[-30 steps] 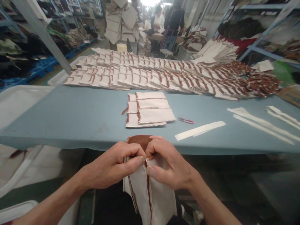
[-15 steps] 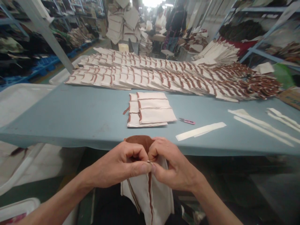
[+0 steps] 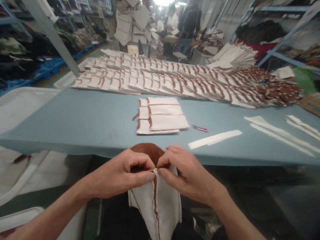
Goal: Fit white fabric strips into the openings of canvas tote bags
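Observation:
A cream fabric pouch (image 3: 166, 203) with a brown lining and a brown seam strip down its side hangs from my hands over my lap. My left hand (image 3: 125, 173) pinches its top edge just left of the seam. On the other side of the seam, my right hand (image 3: 187, 173) grips the same edge between thumb and forefinger. The pouch mouth gapes on the far side, showing the brown lining (image 3: 147, 149). Beyond my hands, a small group of flat cream pouches (image 3: 167, 121) with brown edges lies on the blue table (image 3: 100, 120).
Pink-handled thread snips (image 3: 200, 128) and cream strips (image 3: 215, 139) lie right of the small group. Long overlapping rows of cream pouches (image 3: 150, 81) cover the table's far side. White trays (image 3: 25, 100) stand at left. People (image 3: 188, 26) are in the background, between shelves.
My fingertips have shifted slightly left with the pouch and moved a little apart along its edge, exposing the top of the seam. The pouch mouth shows more brown lining.

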`<control>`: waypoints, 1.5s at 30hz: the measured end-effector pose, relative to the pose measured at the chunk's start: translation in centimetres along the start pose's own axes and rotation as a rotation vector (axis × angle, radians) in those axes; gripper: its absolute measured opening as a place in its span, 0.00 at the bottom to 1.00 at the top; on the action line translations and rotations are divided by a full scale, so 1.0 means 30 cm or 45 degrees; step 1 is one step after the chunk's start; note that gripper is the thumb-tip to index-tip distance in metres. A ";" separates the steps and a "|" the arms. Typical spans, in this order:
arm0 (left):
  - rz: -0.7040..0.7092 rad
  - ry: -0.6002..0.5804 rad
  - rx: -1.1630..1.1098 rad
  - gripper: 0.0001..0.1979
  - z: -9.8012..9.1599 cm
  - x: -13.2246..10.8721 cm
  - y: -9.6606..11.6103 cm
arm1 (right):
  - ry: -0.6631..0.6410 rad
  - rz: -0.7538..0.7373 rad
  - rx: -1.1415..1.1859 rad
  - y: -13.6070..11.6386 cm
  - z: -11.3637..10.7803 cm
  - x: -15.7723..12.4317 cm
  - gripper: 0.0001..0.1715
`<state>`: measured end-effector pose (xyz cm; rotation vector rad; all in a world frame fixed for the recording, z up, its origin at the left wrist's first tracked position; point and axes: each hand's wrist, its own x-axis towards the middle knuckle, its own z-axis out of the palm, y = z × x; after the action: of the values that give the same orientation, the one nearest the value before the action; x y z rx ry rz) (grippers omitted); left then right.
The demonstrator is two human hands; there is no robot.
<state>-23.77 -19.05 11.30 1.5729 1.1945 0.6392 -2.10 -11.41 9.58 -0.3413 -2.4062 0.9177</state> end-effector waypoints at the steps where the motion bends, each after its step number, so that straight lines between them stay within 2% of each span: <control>1: 0.020 0.008 0.035 0.09 0.000 0.003 0.000 | 0.015 -0.015 -0.057 -0.003 0.001 0.005 0.08; 5: 0.093 0.077 0.224 0.09 0.009 0.016 0.009 | 0.092 -0.049 -0.219 -0.016 0.012 0.016 0.10; 9: 0.214 0.202 0.404 0.11 0.031 0.023 0.033 | 0.094 0.002 -0.081 -0.022 0.024 0.011 0.08; 15: 0.170 0.197 0.229 0.11 0.063 0.024 -0.002 | -0.014 0.197 -0.013 -0.021 0.025 0.002 0.06; 18: 0.242 0.155 0.135 0.11 0.061 0.017 -0.024 | -0.078 0.285 0.065 -0.029 0.022 0.008 0.01; 21: 0.279 0.100 0.096 0.11 0.047 0.002 -0.025 | -0.158 0.311 0.042 -0.037 0.020 0.017 0.07; 27: 0.122 -0.050 -0.100 0.13 -0.005 -0.034 -0.022 | -0.192 0.187 0.061 -0.032 0.026 0.029 0.14; 32: -0.036 -0.231 -0.318 0.16 -0.052 -0.032 -0.041 | -0.254 0.219 -0.017 -0.045 0.028 0.049 0.13; 35: -0.084 -0.286 -0.383 0.17 -0.067 -0.025 -0.050 | -0.292 0.243 -0.030 -0.053 0.028 0.060 0.11; 41: -0.093 -0.351 -0.316 0.15 -0.090 -0.024 -0.052 | -0.348 0.253 -0.050 -0.048 0.036 0.064 0.11; 45: -0.103 -0.354 -0.100 0.12 -0.102 -0.024 -0.021 | -0.343 0.237 -0.088 -0.048 0.043 0.070 0.10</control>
<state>-26.89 -18.49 11.87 1.4841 1.0069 0.3948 -4.62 -12.31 10.59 -0.5030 -2.6926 1.0196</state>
